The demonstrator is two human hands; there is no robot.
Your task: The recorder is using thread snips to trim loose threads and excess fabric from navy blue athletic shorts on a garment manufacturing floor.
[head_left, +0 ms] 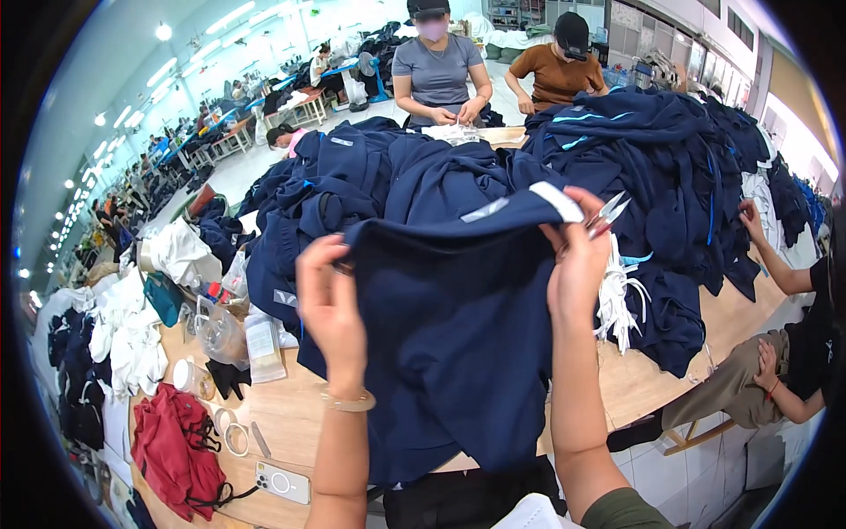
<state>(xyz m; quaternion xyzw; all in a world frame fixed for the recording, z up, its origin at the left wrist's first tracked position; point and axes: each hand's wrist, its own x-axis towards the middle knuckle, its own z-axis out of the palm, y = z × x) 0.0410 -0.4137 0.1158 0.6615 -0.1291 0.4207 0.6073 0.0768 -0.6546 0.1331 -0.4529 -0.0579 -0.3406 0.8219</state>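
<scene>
Near edge: a phone (283, 482) lies on the wooden table (282, 414), with tape rolls (231, 432) and a red cloth (176, 450) to its left. Centre: the left hand (330, 304) and right hand (577, 264) hold up a navy garment (449, 335), which hangs over the table's near edge and hides the surface behind it. Left fingers are curled, pinching the garment's left edge. Right fingers pinch its upper right corner beside a white label (557, 201); the same hand also carries small snips (608, 214), blades pointing up and right. White cords (617, 304) lie just right of the right wrist. Left of the garment stand a clear bag (220, 335) and white cloths (132, 339). Behind it, a heap of navy garments (652, 167) covers most of the table; bare wood shows only at the near left and right of the cords. Right rim: a seated person (784, 353) reaches into the heap. Far side: two people (493, 66) work facing this way
</scene>
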